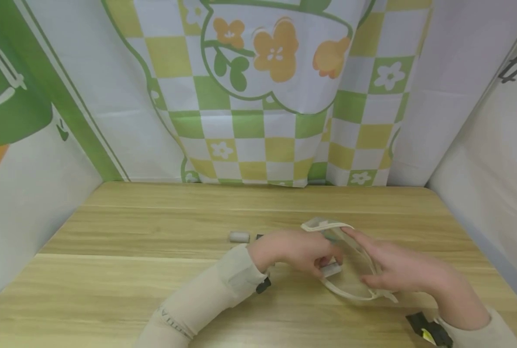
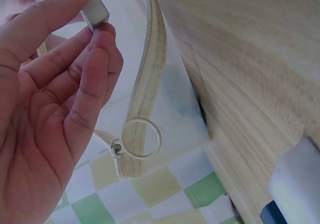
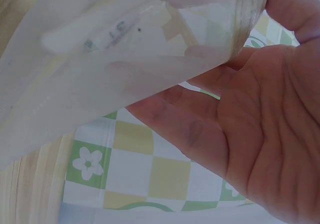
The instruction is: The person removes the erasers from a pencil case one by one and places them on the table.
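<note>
My left hand (image 1: 302,249) pinches a small grey-white block (image 1: 331,269) between thumb and fingertips, at the mouth of a translucent zip pouch (image 1: 350,296). In the left wrist view the block (image 2: 96,11) shows a squared end; what it is I cannot tell. The pouch has a cream zipper (image 2: 147,78) with a ring pull (image 2: 159,141). Its mouth gapes widely. On the pouch's right side my right hand (image 1: 408,270) grips the zipper edge. The right wrist view has the thumb over the edge and the fingers behind the clear wall (image 3: 100,78).
Left of the pouch, a grey-white cylinder-like piece (image 1: 239,237) lies on the wooden table (image 1: 132,290). A dark object (image 1: 260,237) beside it is mostly hidden by my left wrist. A checked, flowered curtain (image 1: 250,125) hangs behind the table, with white sheets at both sides.
</note>
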Demonstrator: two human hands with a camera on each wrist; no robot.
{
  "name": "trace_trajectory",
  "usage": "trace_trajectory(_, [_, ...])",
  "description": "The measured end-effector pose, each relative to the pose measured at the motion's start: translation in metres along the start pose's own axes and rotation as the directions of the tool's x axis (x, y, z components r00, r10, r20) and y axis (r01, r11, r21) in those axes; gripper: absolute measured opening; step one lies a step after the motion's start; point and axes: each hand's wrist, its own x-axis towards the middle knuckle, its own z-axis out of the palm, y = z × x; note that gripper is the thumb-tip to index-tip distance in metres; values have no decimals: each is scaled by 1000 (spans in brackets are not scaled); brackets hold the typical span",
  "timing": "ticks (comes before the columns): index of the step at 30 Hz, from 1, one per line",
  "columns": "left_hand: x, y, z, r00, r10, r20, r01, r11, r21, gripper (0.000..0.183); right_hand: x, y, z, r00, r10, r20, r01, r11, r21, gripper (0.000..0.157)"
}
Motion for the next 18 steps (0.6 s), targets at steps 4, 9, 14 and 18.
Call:
trace_trajectory(4, [-4,0,1,1000,18,-11,-17,1000,21,43,0,0,0,1000,2,-2,-2,1000,-13,95])
trace_trajectory(9, [-10,0,1,1000,17,-25,-16,1000,19,42,0,1,1,1000,8,1,-8,1000,-13,95])
trace_trajectory(14, [-17,2,0,999,22,-46,-21,1000,20,42,0,0,0,1000,6,10,-7,1000,21,95])
trace_trajectory(18, [-22,4,1,998,25,-60,-23,999,34,43,0,-2,-1,999,33,33,-36,996,78,95])
